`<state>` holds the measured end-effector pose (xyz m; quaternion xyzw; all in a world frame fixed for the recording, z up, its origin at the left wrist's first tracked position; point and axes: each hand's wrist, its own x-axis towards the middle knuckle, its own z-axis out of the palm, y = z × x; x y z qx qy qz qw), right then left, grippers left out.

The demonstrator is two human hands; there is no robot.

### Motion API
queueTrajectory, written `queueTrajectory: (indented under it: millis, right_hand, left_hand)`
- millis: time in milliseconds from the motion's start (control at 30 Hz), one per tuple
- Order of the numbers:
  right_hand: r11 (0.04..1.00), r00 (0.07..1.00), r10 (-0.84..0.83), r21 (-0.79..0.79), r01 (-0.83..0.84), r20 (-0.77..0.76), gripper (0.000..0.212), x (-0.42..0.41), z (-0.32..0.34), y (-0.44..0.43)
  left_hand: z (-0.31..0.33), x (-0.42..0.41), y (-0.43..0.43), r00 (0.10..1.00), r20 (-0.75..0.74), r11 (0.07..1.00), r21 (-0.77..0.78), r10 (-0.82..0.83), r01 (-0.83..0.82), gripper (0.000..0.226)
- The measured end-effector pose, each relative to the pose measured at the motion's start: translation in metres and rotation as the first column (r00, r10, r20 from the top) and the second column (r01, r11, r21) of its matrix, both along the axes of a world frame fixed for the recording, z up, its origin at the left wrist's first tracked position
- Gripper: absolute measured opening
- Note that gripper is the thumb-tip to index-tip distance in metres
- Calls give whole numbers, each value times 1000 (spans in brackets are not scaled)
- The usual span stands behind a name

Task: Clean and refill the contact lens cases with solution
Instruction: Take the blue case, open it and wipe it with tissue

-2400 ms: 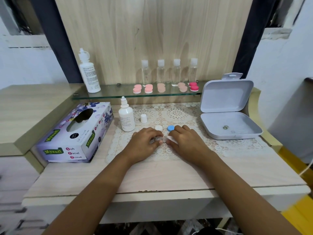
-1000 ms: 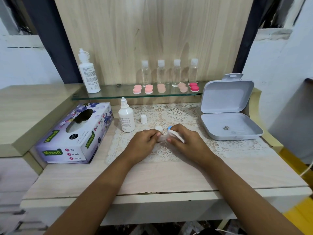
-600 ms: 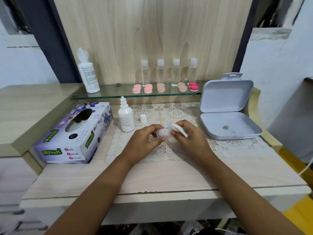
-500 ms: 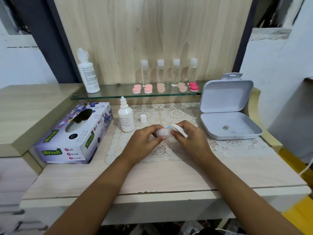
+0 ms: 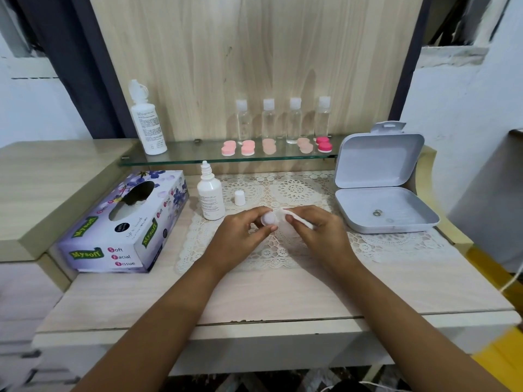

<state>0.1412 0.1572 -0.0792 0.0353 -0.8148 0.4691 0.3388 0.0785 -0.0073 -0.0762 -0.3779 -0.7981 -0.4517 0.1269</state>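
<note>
Lettering on the tissue box (image 5: 124,222) is read as "Mysoft" in green, with "Soft Facial Tissue" beneath; print on the two white bottles is too small to be read. A translucent white contact lens case (image 5: 268,218) is held just above the lace doily (image 5: 280,250), between both hands. The left hand (image 5: 240,232) is curled, and its grip is closed on one round well of the case, between thumb and fingertips. The right hand (image 5: 321,232) is closed in a narrow grip on a small white piece (image 5: 297,217) pressed against the case; whether it is tissue or a pad cannot be told. One small solution bottle (image 5: 210,197) is stood uncapped on the tabletop (image 5: 283,295) just left of the hands, with one loose white cap (image 5: 239,197) beside it. On the glass shelf (image 5: 192,155) are counted one tall solution bottle (image 5: 147,123), four clear bottles (image 5: 268,123) with white caps, and five pink lens cases (image 5: 247,147). One grey hinged box (image 5: 379,171) is laid open at the right.
</note>
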Motion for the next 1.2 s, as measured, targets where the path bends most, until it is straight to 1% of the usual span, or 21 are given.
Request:
queueTrajectory:
  millis: [133,200,267,333,400,467,533,733,833,933,1067,1167,1200]
  right_hand:
    - [997,999,-43,-60,45,28,16,0,1,1]
    - [995,997,-60,-71,63,39,16,0,1,1]
    - [996,996,-90,0,91,-18,14,-1,1,0]
    - [978,978,-136,134,158,-159,12,-3,-2,-2]
    - [948,959,-152,238,209,-237,16,-5,-5,-4]
    - [930,960,-110,315,191,-256,21,-5,-8,-6]
    - [908,957,-47,387,161,-288,20,-4,-8,-8]
    - [884,943,85,461,77,-320,21,-2,-7,-8]
    - [841,944,134,538,53,-302,18,0,-6,-8]
    - [792,944,169,609,41,-284,18,1,-5,-11]
    - [758,949,169,650,48,-267,22,2,-5,-11]
    - [759,948,106,640,118,-300,17,2,-1,-12]
    - [766,944,82,626,145,-319,19,2,1,-13]
  left_hand:
    - [-3,0,1,999,-34,1000,-21,9,-10,36]
    - [-2,1,1,999,-48,1000,-24,7,-9,35]
    - [-1,2,1,1000,-28,1000,-14,-8,8,29]
    - [1,3,1,1000,3,1000,-4,-22,22,23]
    - [1,3,1,998,38,999,5,-39,39,20]
    - [1,3,1,996,68,998,6,-61,60,19]
    - [2,3,0,993,91,997,14,-79,78,18]
    - [1,2,-1,987,126,994,42,-103,99,17]
    - [1,1,-1,985,129,993,44,-115,110,13]
    - [1,0,-2,986,120,993,12,-117,116,18]
    - [1,0,-3,985,118,992,-1,-124,125,19]
    - [3,3,-2,982,134,991,17,-136,135,23]
    - [4,4,-1,980,142,990,23,-139,137,26]
